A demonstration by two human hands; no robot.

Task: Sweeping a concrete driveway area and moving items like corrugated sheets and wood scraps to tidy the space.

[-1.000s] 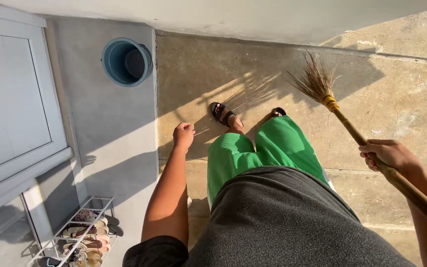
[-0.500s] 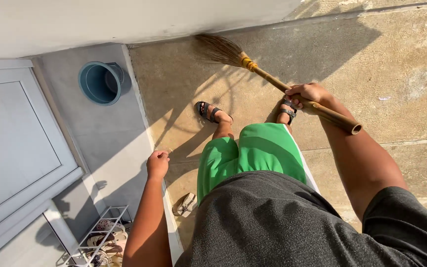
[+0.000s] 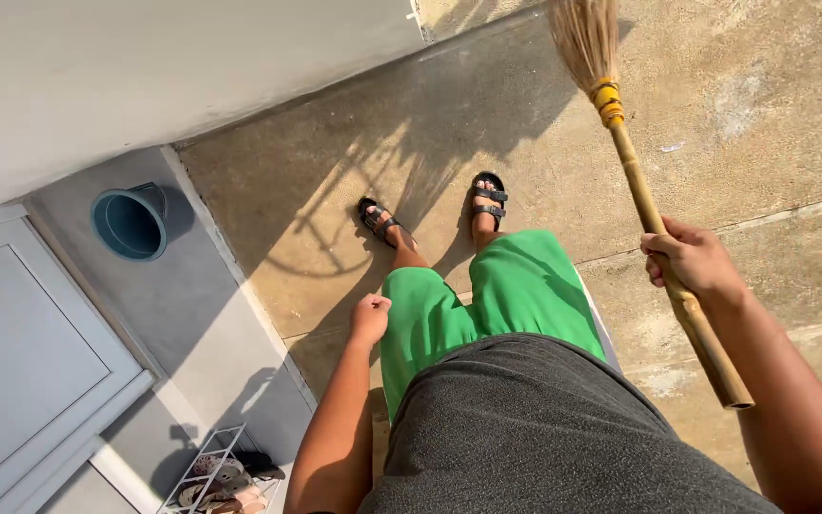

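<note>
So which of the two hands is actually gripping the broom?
The right hand. It is wrapped around the bamboo handle of the broom, bristles pointing away over the concrete. The left hand is a loose fist holding nothing, beside the green trousers.

A single head-worn camera looks steeply down the person's own body to the concrete floor (image 3: 753, 124) (feet near frame centre), close above both arms, wall (image 3: 145, 67) along the top-left edge.

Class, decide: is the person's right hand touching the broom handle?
Touching. The head view shows the right hand wrapped around the broom handle, fingers closed on the bamboo with no gap.
</note>
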